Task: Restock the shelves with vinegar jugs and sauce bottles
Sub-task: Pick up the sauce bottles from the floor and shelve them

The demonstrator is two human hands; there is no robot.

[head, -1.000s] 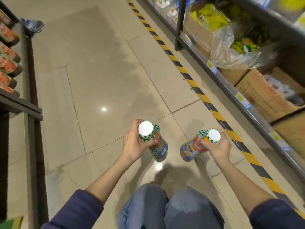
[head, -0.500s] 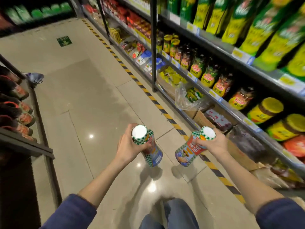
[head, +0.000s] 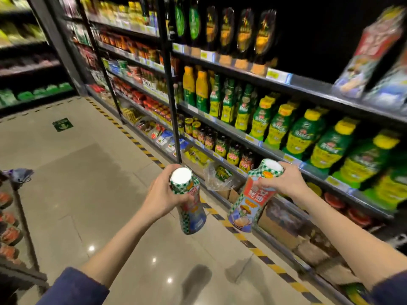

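Left hand [head: 163, 194] grips left bottle [head: 193, 216], right hand [head: 286, 181] grips right bottle [head: 246, 208]; both risen toward shelf [head: 271, 150].

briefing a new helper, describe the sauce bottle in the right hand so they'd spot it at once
Find the shelving on the aisle's right. Before it, two hands each grip a white-capped sauce bottle with a green-checked neck. The right hand holds the right bottle, nearer the shelves; unlike the left bottle, it leans, showing its red-and-blue label front.
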